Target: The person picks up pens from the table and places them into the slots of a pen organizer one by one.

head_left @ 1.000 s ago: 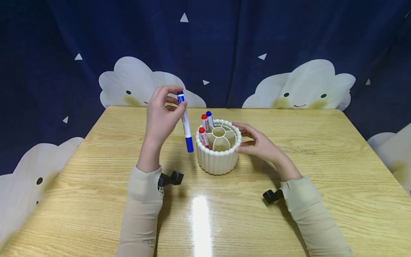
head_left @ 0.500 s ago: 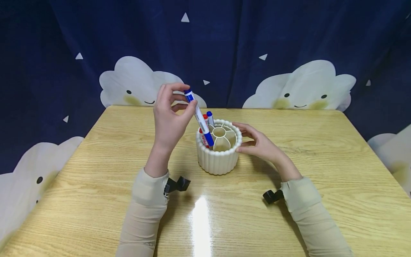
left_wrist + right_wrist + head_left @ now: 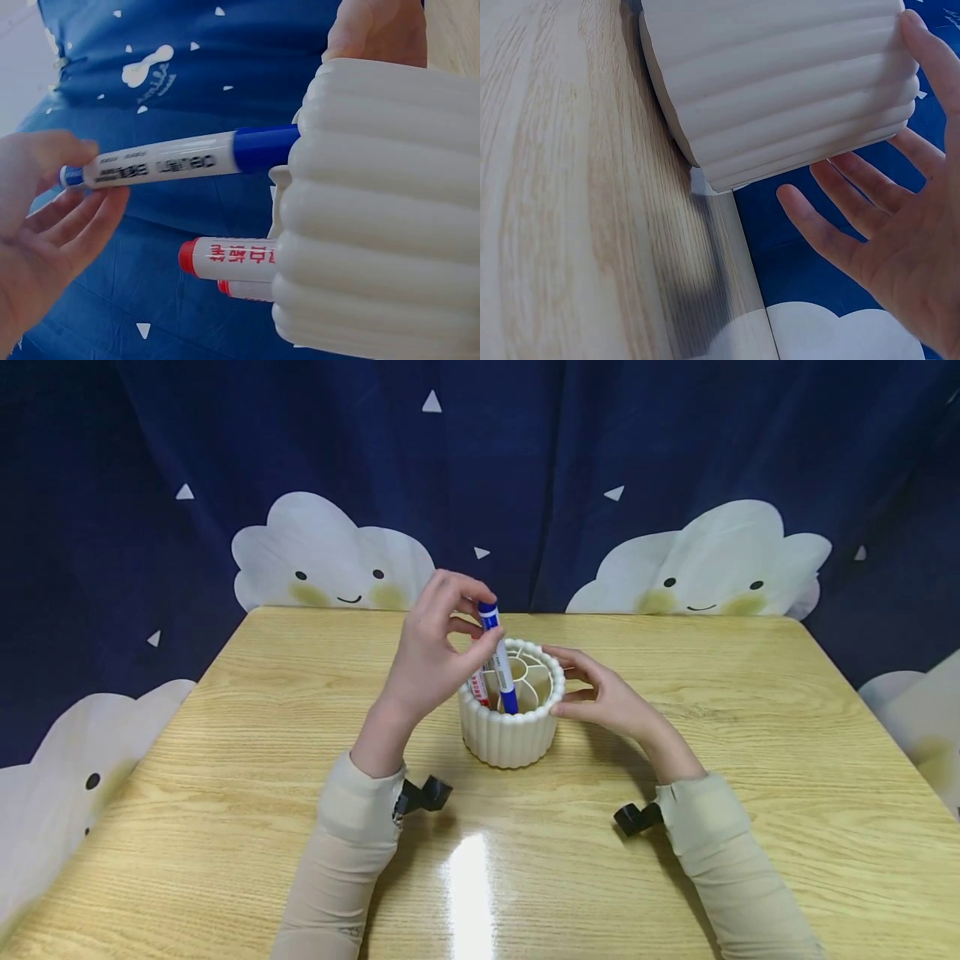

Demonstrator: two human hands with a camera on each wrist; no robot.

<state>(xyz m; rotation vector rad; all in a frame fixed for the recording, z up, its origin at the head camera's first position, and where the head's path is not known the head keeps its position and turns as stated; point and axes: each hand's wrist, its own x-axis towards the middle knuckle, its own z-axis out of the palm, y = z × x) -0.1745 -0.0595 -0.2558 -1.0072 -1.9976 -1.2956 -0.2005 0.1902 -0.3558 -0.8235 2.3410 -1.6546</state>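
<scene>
My left hand [image 3: 441, 647] pinches a blue-capped marker [image 3: 501, 664] near its upper end, between thumb and fingers. The marker leans slightly, its lower blue cap inside the rim of the cream ribbed pen holder [image 3: 506, 743]. In the left wrist view, part of that cap [image 3: 259, 148] is hidden behind the holder's rim. My right hand [image 3: 611, 697] holds the holder's right side, thumb at the front of the rim and fingers toward the back. A red marker [image 3: 232, 258] stands in the holder, with a second red one [image 3: 251, 290] behind it.
The holder stands on a wooden table [image 3: 225, 760], its top split into several compartments around a central ring [image 3: 517, 667]. A dark blue curtain [image 3: 517, 468] with white clouds hangs behind the table's far edge. Black wrist cameras [image 3: 637, 818] stick out from both sleeves.
My left hand has carried the blue marker rightward from beside the holder, over its rim, and lowered the cap end into it. My right hand and the holder have stayed put.
</scene>
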